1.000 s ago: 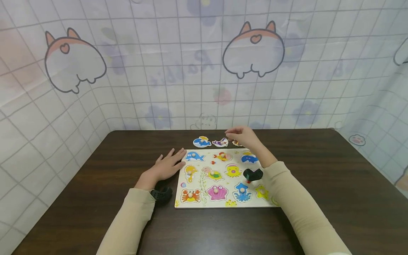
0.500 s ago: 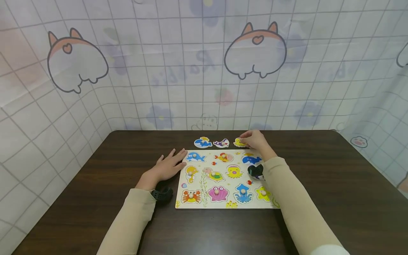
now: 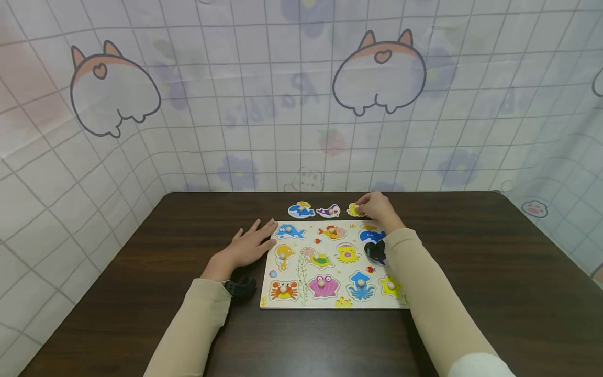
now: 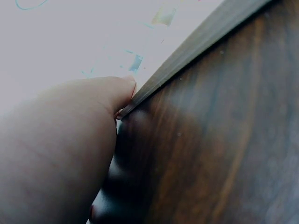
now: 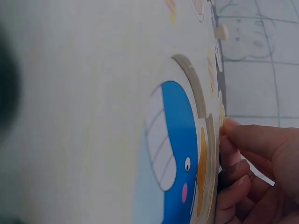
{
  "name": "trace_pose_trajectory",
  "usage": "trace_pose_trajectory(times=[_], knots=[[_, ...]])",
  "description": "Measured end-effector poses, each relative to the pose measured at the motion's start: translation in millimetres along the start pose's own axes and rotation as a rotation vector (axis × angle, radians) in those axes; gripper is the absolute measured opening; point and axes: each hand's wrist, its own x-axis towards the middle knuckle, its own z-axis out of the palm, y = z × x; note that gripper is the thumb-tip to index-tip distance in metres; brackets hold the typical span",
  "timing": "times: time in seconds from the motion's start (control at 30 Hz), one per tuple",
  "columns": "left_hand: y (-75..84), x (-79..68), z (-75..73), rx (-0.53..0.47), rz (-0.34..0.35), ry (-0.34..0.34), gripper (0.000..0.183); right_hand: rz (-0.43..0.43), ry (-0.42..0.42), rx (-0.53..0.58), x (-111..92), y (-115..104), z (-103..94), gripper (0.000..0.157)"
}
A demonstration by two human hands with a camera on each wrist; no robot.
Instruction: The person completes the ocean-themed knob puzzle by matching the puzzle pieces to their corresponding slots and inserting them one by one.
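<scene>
A white wooden peg puzzle board (image 3: 308, 301) with sea animals lies flat on the dark table. My left hand (image 3: 245, 246) rests on the board's left edge, fingers spread; its thumb (image 4: 122, 91) shows at the edge in the left wrist view. Beyond the far edge, my right hand (image 3: 378, 208) pinches a yellow octopus puzzle piece (image 3: 352, 210) with thumb and fingers, and part of the piece is hidden behind them. To its left lie a purple whale piece (image 3: 328, 211) and a blue whale piece (image 3: 301, 210), both with round knobs.
Knobbed pieces sit in the board, among them a crab (image 3: 284, 289), a pink shell (image 3: 323, 286), a blue squid (image 3: 360, 286) and a turtle (image 3: 317, 257). A blue whale recess (image 5: 180, 140) shows without a knob. Behind the table (image 3: 141, 272) hangs a checked cloth (image 3: 292, 136).
My right hand has shifted right and lowered onto the yellow octopus piece, and its fingers have closed there. The left hand stays on the board's edge.
</scene>
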Motion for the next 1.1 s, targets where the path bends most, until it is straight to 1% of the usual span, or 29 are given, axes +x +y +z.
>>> trace_pose_trajectory(times=[0.3,0.53,0.67,0.8,0.9,1.1], knots=[[-2.2,-0.8,1.7,0.005,-0.012,-0.01,0.063,0.02,-0.003,-0.036,-1,-3,1.0,0.02],[-0.5,-0.4,0.5,0.003,-0.003,-0.001,0.063,-0.008,0.012,-0.061,-5,-8,-3.7,0.022],[-0.3,0.9,-0.1,-0.004,0.006,-0.003,0.063,-0.05,0.01,-0.079,-9,-10,-9.4,0.02],[-0.5,1.5,-0.7,-0.007,0.016,-0.005,0.064,-0.118,-0.007,-0.115,-17,-13,-14.9,0.022],[-0.9,1.1,-1.2,-0.007,0.01,-0.008,0.064,-0.165,-0.025,-0.137,-24,-17,-17.4,0.026],[-2.2,0.4,0.7,-0.006,-0.007,-0.012,0.064,-0.248,-0.031,-0.158,-39,-22,-20.8,0.027]])
